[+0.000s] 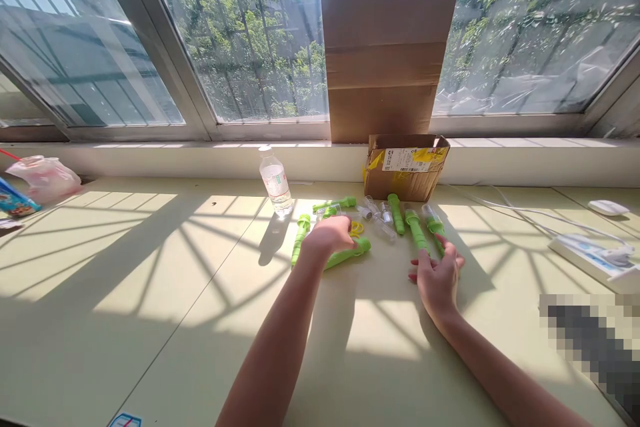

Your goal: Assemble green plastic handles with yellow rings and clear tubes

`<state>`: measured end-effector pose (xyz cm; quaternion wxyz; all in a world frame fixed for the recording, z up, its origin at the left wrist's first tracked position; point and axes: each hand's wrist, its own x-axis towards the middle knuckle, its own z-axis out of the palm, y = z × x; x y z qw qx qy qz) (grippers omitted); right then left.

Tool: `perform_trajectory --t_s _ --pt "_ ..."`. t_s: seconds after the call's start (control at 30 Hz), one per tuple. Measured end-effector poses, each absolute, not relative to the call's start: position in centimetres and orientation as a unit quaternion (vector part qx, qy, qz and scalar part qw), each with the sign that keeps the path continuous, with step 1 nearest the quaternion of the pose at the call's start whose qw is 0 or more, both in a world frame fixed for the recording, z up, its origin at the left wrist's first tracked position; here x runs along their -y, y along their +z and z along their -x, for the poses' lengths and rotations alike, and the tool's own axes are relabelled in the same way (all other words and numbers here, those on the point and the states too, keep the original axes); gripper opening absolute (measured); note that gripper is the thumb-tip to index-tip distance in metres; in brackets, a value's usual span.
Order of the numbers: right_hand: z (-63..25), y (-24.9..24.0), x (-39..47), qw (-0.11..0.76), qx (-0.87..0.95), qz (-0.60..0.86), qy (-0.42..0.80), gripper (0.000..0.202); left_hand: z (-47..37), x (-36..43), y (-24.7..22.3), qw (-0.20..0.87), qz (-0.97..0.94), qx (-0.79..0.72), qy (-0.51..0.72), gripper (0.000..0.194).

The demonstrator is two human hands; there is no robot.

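Observation:
My left hand [331, 235] reaches over a group of bright green ribbed plastic tubes. Its fingers are curled together beside some yellow rings [357, 229], and whatever lies in them is hidden. Just below that hand lies one green tube [353, 253]; another green tube [301, 238] is to its left. My right hand [440, 277] rests with fingers apart over the near ends of two tubes. One is a green tube with a collar [416, 228]; the other, a green tube with a clear cap [434, 221], has a fingertip against it. Several clear plastic caps [385, 230] lie between my hands.
Behind the tubes stands an open cardboard box [405, 173] with a label. A water bottle [276, 183] is on the left. Farther right are a white power strip [593, 260], cables and a white mouse-like object [609, 207]. A pinkish plastic bag [44, 178] sits far left.

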<state>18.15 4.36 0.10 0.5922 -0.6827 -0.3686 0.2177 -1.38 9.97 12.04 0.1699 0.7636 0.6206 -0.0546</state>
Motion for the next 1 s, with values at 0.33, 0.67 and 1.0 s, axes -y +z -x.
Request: perform_trajectory --t_s 0.33,0.67,1.0 --pt "-17.4 0.5 -3.8 0.601 0.378 0.665 0.230 0.054 1.5 -10.1 11.9 0.170 -0.763 -0.621 -0.053 0.042" --pt "-17.4 -0.9 -3.9 0.596 0.455 0.638 0.177 0.044 1.3 -9.9 12.0 0.165 -0.760 -0.626 -0.064 0.038" --pt "-17.2 -0.6 -3.8 0.598 0.467 0.622 0.195 0.043 1.3 -10.6 11.0 0.159 -0.765 -0.623 -0.038 0.040"
